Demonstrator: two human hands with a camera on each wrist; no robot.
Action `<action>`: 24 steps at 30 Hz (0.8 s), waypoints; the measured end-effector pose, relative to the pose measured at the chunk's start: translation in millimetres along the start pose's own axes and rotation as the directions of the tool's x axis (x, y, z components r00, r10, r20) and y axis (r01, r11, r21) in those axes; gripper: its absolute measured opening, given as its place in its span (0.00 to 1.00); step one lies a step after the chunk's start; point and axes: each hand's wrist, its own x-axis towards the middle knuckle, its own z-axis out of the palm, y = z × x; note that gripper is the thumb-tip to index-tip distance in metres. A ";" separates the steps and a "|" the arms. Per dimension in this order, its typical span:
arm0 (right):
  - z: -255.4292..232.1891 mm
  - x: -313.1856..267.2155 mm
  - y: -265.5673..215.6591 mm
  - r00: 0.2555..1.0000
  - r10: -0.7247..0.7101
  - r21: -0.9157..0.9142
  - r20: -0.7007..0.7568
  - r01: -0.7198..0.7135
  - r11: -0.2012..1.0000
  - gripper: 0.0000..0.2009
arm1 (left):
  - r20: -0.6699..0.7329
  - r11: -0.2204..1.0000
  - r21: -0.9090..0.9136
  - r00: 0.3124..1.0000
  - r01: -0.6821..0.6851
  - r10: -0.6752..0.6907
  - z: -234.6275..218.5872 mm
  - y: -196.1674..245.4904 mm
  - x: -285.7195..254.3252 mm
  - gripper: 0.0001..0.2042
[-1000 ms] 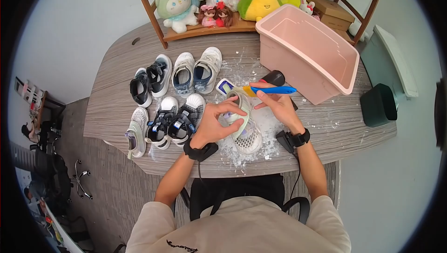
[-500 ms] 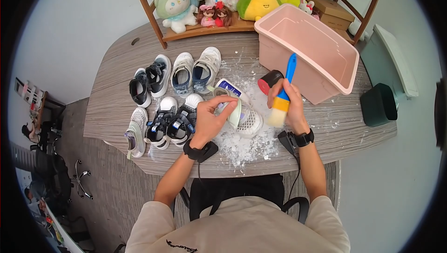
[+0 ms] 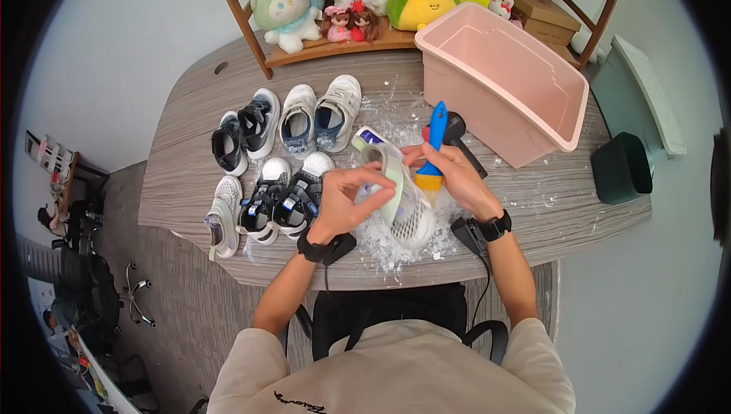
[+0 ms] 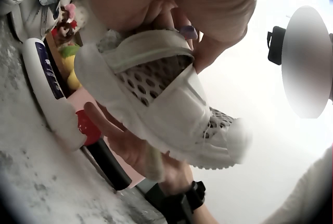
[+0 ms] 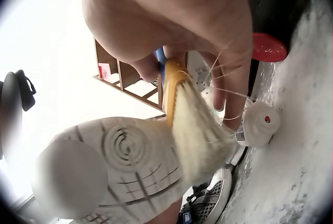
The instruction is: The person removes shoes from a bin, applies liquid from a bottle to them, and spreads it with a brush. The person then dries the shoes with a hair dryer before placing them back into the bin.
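My left hand (image 3: 343, 199) grips a white mesh sneaker (image 3: 412, 222) with pale green trim by its collar and holds it tilted above the powdery tabletop. In the left wrist view the sneaker's perforated side (image 4: 140, 86) and strap face the camera. My right hand (image 3: 463, 179) holds a paintbrush (image 3: 437, 134) by its blue handle, the yellow band and bristles pointing down beside the sneaker. The right wrist view shows the pale bristles (image 5: 200, 133) overlapping the patterned sole (image 5: 132, 153). Beyond the sneaker lies a white bottle (image 4: 44, 78) with a purple label.
Behind my right hand lies a black hair dryer (image 3: 460, 131) with a red end, close to a pink bin (image 3: 487, 121). Several children's shoes (image 3: 298, 121) stand in rows at left. White flakes (image 3: 396, 258) litter the table. Plush toys fill a wooden shelf (image 3: 327, 48) behind.
The brush has swung from lying sideways over the sneaker's opening to upright on its right, then moved left against it. The sneaker has tilted and shifted slightly in my left hand.
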 end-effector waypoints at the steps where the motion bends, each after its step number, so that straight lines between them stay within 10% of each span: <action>1: 4.4 -1.4 -8.6 0.999 0.039 0.066 -0.030 -0.037 0.997 0.22 | 0.067 0.998 -0.038 0.997 0.041 -0.038 -0.4 2.9 -1.1 0.05; 12: 8.0 -6.0 -9.9 0.979 0.131 0.202 0.159 -0.162 0.966 0.22 | 0.303 0.972 -0.194 0.951 0.131 -0.068 0.1 13.4 -5.2 0.07; 18: 1.4 -3.4 -8.3 0.995 0.037 0.165 -0.098 -0.021 0.986 0.19 | 0.160 0.998 0.004 0.986 -0.055 0.054 5.9 7.0 2.6 0.16; 24: 5.7 -1.3 -7.9 0.961 -0.078 0.206 -0.264 0.135 0.969 0.19 | -0.161 0.987 0.143 0.986 0.073 -0.050 9.4 13.6 8.6 0.28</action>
